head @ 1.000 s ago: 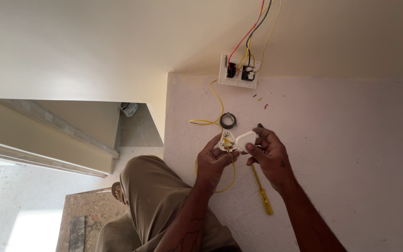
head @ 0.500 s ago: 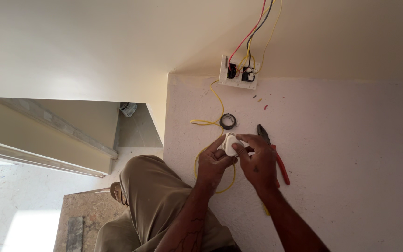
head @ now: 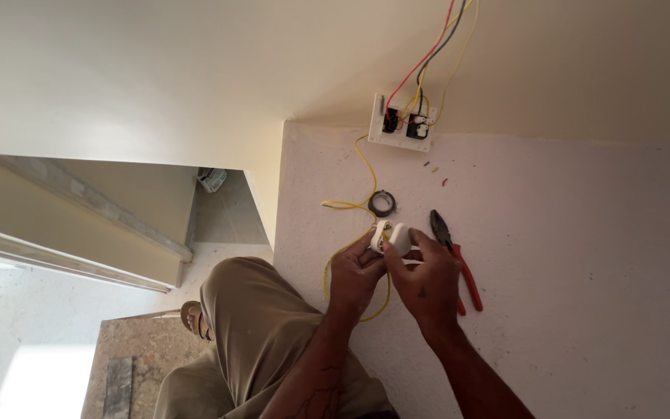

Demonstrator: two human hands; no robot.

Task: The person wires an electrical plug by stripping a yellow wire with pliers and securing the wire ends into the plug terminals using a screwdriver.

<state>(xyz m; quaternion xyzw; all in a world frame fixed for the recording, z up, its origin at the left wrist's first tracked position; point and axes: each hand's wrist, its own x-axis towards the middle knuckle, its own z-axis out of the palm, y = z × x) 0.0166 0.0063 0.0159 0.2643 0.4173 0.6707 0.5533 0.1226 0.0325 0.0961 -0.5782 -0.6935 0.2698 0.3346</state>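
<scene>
Over white ledge [head: 583, 256], both hands [head: 354, 273] [head: 426, 281] grip a white plug [head: 391, 237].

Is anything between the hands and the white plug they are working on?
Nothing visible. The left hand and right hand both grip the white plug directly. The pliers lie beside the right hand, the tape roll beyond.

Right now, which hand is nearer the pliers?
Right. The right hand lies beside the pliers, apparently touching them; the left hand is farther off, across the white fitting.
</scene>
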